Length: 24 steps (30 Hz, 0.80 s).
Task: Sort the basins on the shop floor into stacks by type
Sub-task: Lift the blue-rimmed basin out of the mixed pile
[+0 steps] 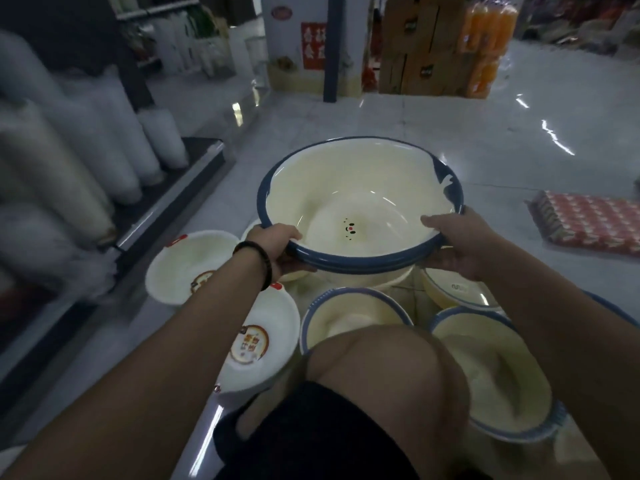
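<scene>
- Both hands grip the near rim of a large cream plastic basin with a dark blue rim: left hand at left, right hand at right.
- The basin is held level, directly ahead, above smaller blue-rimmed cream basins on the glossy floor.

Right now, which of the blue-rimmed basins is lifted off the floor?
The largest basin, with a small face printed inside: the left hand and right hand grip its near rim, while the other blue-rimmed basins sit lower, by the knee.
</scene>
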Each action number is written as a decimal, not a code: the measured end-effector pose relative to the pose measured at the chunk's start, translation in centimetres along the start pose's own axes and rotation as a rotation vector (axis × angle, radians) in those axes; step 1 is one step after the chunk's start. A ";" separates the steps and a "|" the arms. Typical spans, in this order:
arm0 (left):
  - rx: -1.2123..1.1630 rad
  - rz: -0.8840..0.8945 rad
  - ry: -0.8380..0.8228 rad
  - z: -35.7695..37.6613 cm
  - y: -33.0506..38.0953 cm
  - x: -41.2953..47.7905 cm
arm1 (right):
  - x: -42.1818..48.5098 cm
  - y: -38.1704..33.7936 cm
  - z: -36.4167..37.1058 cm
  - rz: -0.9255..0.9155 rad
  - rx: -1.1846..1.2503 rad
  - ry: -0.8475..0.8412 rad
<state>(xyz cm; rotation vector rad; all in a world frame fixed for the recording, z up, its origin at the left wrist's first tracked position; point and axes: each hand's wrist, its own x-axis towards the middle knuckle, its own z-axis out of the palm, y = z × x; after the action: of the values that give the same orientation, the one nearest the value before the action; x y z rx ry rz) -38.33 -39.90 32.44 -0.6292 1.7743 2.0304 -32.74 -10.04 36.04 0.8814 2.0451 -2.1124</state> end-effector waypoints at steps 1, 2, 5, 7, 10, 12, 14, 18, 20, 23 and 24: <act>-0.007 0.010 0.020 -1.1 0.2 -0.3 | -0.1 -0.5 1.3 0.006 -0.015 -0.026; -0.008 0.022 0.045 -2.7 0.5 -0.8 | -0.3 -1.0 3.0 0.011 -0.040 -0.054; -0.034 0.031 0.108 -8.9 1.2 -2.2 | -0.8 -2.3 8.9 0.000 -0.111 -0.112; -0.045 0.024 0.141 -13.9 1.3 -3.2 | -1.0 -2.1 13.7 -0.009 -0.129 -0.157; -0.067 0.025 0.236 -21.8 0.3 -5.3 | -1.1 0.2 21.4 -0.025 -0.098 -0.214; -0.071 0.041 0.312 -27.9 -1.2 -6.8 | -1.7 2.3 26.9 -0.010 -0.094 -0.274; -0.131 0.015 0.355 -33.3 -3.3 -8.5 | -3.1 4.5 31.5 0.022 -0.122 -0.334; -0.268 -0.086 0.479 -41.3 -9.1 -12.0 | -7.3 9.0 39.6 0.038 -0.250 -0.472; -0.406 -0.058 0.614 -42.5 -12.8 -13.4 | -9.8 11.2 43.0 0.045 -0.256 -0.510; -0.690 -0.086 0.642 -40.9 -18.3 -14.8 | -14.1 15.6 46.9 0.054 -0.225 -0.503; -0.788 -0.115 0.612 -40.0 -19.7 -14.9 | -15.5 17.4 47.8 0.054 -0.220 -0.503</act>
<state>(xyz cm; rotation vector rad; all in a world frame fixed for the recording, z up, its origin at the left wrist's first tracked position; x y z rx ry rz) -11.59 -76.53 20.19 -1.6791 1.0572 2.6060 -28.90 -61.93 24.86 0.3240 1.9031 -1.7963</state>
